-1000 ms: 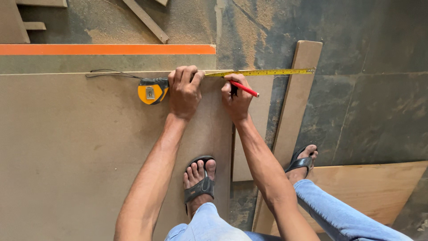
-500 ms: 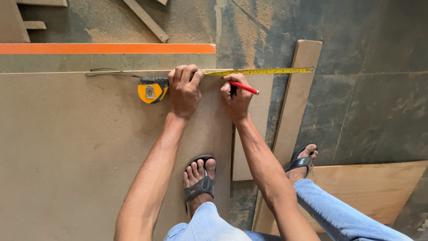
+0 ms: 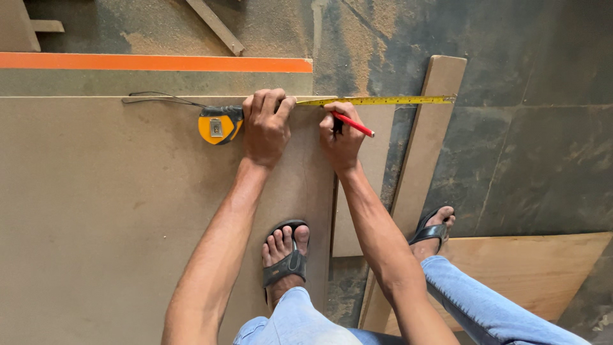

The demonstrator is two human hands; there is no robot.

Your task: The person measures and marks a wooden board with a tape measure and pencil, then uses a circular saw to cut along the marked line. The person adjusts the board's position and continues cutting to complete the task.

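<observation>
From the head camera I see my left hand (image 3: 267,128) pressed flat, fingers curled over the far edge of the big brown board (image 3: 115,217), pinning the yellow tape blade (image 3: 377,100) against it. The yellow and black tape measure case (image 3: 220,124) lies on the board just beside that hand, touching its thumb side, with a thin dark cord trailing off to the left. The blade runs right along the board's edge and out to a narrow board strip (image 3: 424,153) that leans across the floor. My right hand (image 3: 341,137) is closed around a red pencil (image 3: 353,124), its tip down near the blade. An orange strip (image 3: 153,62) lies beyond the board on the dusty floor.
</observation>
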